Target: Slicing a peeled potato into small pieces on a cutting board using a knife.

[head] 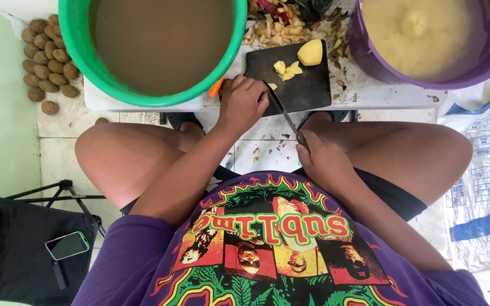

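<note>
White low table (370, 93) is carrying a black cutting board (307, 85). Left hand (244, 102) is curling over something unseen at its near edge; right hand (323, 161) is gripping the knife (284, 113) handle. Beyond both, the peeled potato (309, 52) looks wet, firm, likely slippery: best pinned by its flat side.

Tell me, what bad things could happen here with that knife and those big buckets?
The knife blade passes close beside the left hand, so a slip might cut a finger. The right hand holds it low over the bare knees, where it could drop. The green bucket of brown water overhangs the table edge and might spill if bumped.
</note>
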